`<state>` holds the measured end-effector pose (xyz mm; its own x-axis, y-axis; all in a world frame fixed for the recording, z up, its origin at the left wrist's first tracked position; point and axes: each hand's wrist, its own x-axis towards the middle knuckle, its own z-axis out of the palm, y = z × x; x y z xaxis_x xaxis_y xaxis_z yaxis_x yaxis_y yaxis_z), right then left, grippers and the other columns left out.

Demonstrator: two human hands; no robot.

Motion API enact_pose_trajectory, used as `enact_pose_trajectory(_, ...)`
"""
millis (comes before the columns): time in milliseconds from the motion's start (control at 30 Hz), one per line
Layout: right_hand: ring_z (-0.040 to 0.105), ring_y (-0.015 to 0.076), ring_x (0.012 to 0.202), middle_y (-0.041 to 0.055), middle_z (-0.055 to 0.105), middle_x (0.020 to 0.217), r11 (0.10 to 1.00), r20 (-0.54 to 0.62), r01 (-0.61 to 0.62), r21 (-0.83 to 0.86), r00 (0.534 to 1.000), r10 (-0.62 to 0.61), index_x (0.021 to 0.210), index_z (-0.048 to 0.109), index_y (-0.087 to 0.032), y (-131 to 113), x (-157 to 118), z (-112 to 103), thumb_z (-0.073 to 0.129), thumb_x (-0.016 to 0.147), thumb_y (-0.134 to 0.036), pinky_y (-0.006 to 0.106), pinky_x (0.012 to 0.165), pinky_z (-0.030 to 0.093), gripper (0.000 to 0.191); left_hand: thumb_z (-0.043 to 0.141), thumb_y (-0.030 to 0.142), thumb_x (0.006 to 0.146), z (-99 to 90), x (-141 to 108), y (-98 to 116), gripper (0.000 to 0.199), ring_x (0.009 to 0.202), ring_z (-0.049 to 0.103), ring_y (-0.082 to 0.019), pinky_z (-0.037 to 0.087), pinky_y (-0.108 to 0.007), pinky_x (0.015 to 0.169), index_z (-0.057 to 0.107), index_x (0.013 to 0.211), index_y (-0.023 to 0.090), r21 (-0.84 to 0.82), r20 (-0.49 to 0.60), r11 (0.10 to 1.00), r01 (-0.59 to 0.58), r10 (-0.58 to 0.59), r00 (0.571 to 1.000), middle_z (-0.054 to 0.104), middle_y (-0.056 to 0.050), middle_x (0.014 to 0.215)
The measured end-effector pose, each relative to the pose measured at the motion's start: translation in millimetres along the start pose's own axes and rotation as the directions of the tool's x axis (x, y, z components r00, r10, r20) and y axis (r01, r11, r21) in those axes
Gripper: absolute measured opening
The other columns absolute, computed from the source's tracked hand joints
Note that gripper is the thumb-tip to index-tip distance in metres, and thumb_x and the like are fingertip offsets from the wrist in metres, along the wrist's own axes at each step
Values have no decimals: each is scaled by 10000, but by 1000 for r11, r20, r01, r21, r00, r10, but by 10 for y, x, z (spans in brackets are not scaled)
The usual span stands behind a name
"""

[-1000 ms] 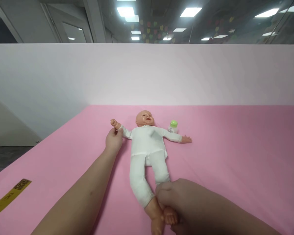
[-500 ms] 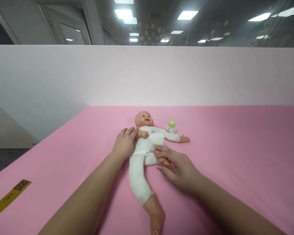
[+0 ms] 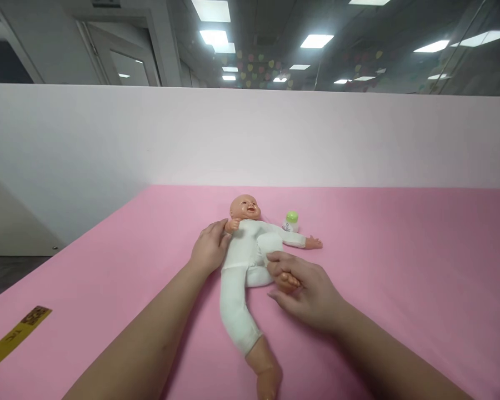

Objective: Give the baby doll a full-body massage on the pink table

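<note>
A baby doll (image 3: 246,239) in a white cloth body lies on its back, head away from me, one leg stretched toward me. My left hand (image 3: 210,247) is at the doll's left-side arm in view, its fingers bent round that arm; the doll's small hand (image 3: 233,225) shows by my fingertips. My right hand (image 3: 306,283) is closed around the foot (image 3: 288,280) of the bent leg, thumb below and fingers above. Beyond the doll's outstretched arm stands a small white bottle (image 3: 291,221) with a green cap.
The doll lies on a pink surface (image 3: 400,261) with a white wall panel (image 3: 275,139) behind it. A yellow printed strip (image 3: 14,340) is stuck at the left. Above the panel are glass and ceiling lights.
The doll's arm by my left hand has moved outward, off the chest toward the shoulder. My right hand has shifted slightly right with the foot. The view has tilted up a little.
</note>
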<state>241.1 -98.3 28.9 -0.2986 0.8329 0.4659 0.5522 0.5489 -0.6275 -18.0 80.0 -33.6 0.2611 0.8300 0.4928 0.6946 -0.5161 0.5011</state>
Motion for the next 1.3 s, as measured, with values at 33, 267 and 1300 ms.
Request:
enact_pose_trajectory(33, 646, 295, 1338, 66, 752, 1160, 1000, 37, 5, -18, 999, -4, 1032, 621, -268, -69, -23, -54, 726, 876, -199, 379, 937, 592, 200, 526, 427, 1042, -4, 7, -45, 460, 1234, 648, -311, 514, -482, 1040, 582, 1477, 287, -74, -24, 995, 70, -72, 997, 681, -108, 1401)
enact_pose_trajectory(267, 542, 126, 640, -49, 635, 858, 988, 360, -30, -152, 929, 84, 769, 477, -232, -492, -174, -207, 628, 709, -42, 265, 585, 358, 250, 511, 524, 1029, 61, 108, -494, 398, 990, 750, -272, 598, -395, 821, 615, 1262, 219, -570, -16, 641, 513, -633, 774, 742, -136, 1213)
enact_pose_trajectory(1300, 495, 282, 1502, 74, 549, 1595, 995, 26, -100, 28, 995, 100, 1399, 629, -288, 79, -19, 40, 613, 1021, -284, 503, 1202, 474, 378, 544, 444, 1034, 14, -21, 35, 507, 1396, 519, -340, 441, -512, 1158, 595, 1525, 326, 86, 73, 995, -47, 41, 996, 594, -88, 1506)
